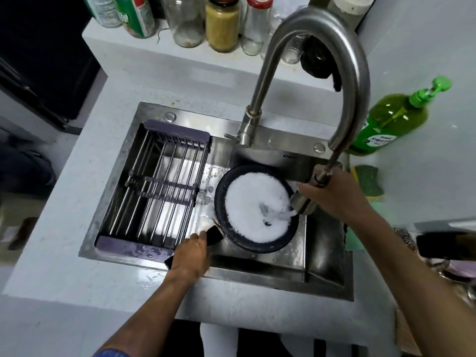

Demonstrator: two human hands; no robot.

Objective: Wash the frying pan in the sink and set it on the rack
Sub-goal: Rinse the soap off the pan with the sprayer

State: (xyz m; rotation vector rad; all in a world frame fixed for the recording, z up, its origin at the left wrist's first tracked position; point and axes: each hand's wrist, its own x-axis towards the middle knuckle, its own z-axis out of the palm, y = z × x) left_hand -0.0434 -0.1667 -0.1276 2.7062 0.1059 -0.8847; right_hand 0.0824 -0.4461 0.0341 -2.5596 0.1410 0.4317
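Here, white foam (253, 206) fills the round pan (257, 210).

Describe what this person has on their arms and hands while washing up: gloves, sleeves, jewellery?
No gloves: the left hand and the right hand are bare, as are both forearms. No watch or rings show. A blue sleeve edge shows at the bottom of the picture on the left arm.

— Where's the pan (257, 210)?
— In the sink (319, 253), full of white foam. The left hand (192, 251) grips its black handle (213, 234); the right hand (332, 194) holds the tap's spray head (302, 200), water running into the foam.
— And the rack (157, 186)?
— Across the sink, just beyond the left fingers (199, 237).
— Soap?
— A green bottle (391, 119) on the counter (425, 176), beyond the right fingers.
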